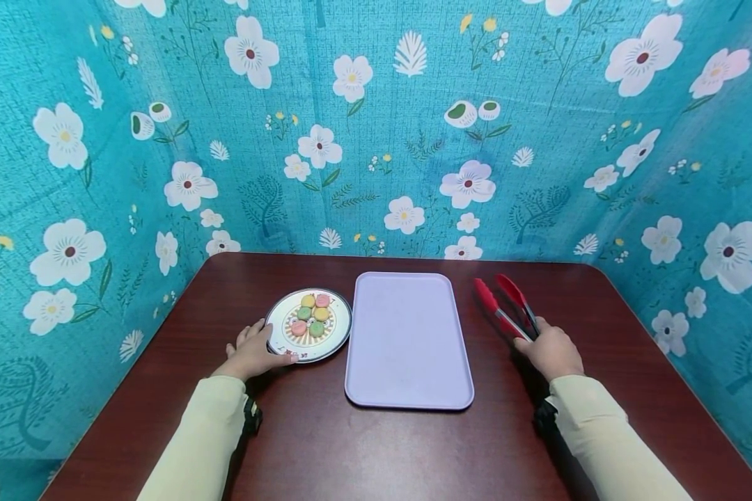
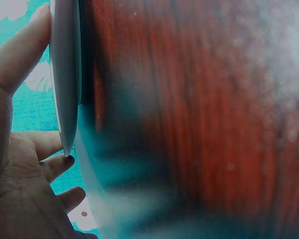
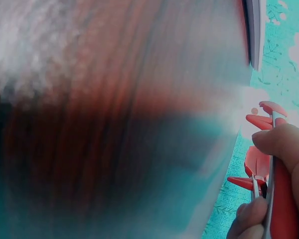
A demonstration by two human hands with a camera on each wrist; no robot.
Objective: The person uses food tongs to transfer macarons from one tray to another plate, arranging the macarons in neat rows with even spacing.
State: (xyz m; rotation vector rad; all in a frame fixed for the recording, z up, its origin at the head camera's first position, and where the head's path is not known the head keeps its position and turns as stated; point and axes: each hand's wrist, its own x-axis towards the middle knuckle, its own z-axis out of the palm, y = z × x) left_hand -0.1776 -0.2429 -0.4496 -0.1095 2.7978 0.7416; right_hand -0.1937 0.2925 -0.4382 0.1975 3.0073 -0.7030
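Note:
At the left of the table, a round white plate (image 1: 337,341) with a dark rim and printed pattern bears several pink, yellow and green macarons (image 1: 321,314). My left hand (image 1: 255,351) grips the plate's left side, its thumb along the near rim and its fingers spread at the outer edge. The left wrist view shows the plate (image 2: 65,74) edge-on between thumb and fingers. On the right, my right hand (image 1: 551,353) holds tongs (image 1: 504,316) with red tips and metal arms by their handle end. Their tips stand apart and point away from me, with nothing between them.
A pale lilac rectangular tray (image 1: 409,341) lies in mid-table, between the plate and the tongs. The dark brown table (image 1: 376,452) is bounded at the back and sides by a turquoise flowered cloth (image 1: 363,139).

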